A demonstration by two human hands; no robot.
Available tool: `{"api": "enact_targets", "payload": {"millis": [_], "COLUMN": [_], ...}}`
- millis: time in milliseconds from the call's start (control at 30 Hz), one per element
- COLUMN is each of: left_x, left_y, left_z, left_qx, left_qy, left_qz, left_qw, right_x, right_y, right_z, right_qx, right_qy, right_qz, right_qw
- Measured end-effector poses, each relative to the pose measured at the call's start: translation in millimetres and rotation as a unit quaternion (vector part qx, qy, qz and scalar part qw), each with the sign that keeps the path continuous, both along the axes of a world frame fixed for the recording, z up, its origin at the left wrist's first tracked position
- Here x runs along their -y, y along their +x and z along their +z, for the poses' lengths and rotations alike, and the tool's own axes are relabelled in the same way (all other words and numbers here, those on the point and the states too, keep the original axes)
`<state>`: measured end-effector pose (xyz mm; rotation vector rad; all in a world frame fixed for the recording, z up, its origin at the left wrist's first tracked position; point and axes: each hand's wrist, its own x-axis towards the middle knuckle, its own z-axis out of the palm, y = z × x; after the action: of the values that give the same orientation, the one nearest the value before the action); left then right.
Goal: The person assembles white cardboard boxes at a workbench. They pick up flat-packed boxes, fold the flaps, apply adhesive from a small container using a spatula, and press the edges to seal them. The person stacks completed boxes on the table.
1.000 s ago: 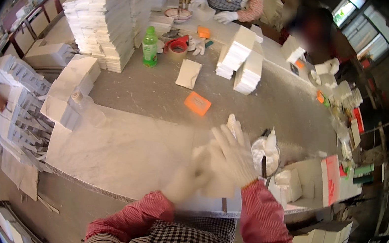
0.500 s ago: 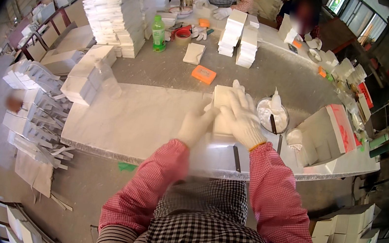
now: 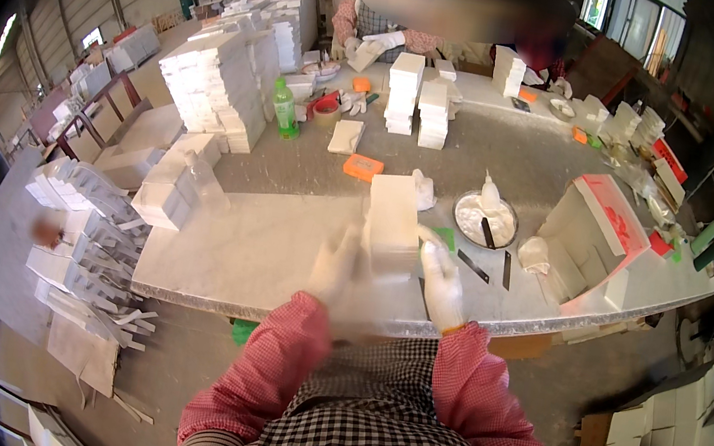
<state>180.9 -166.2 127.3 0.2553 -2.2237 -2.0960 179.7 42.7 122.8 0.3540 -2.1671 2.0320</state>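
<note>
Holding a white box (image 3: pixel 393 221) upright on the table (image 3: pixel 262 246), gloved left hand (image 3: pixel 335 266) and right hand (image 3: pixel 442 282) pressing its lower sides, box rising above both.

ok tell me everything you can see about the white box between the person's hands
The white box is a plain, tall rectangular block that looks like card or paper-covered board, with no markings visible. It stands on the pale work table near its front edge. The gloved right hand is at its lower right side and the blurred left hand at its lower left; exact contact is unclear.
</note>
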Motion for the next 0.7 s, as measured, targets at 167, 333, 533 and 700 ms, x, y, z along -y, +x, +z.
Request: {"api": "enact_targets", "payload": {"millis": [167,333,533,700], "left_x": [-12,-5,21,84], "left_y": [-3,-10,5,28], "left_z": [29,45,31,-14], "left_qx": [-0.052,0.035,0.032,-0.006], "left_qy": [0.004,0.065,0.246,0.218], "left_qz": [-0.041,-0.054,0.025,0.112], "left_qw": [0.998,0.996,0.968,0.969], "right_x": [11,17,9,0], "right_y": [16,17,32,38], "right_z": [6,-4,-26,-42], "right_qx": [-0.07,-0.144,-0.078,-0.025], "right_qy": [0.104,0.214,0.152,0.219], "right_qz": [-0.058,-0.101,-0.118,-0.145], "right_qw": [0.99,0.961,0.978,0.964]}}
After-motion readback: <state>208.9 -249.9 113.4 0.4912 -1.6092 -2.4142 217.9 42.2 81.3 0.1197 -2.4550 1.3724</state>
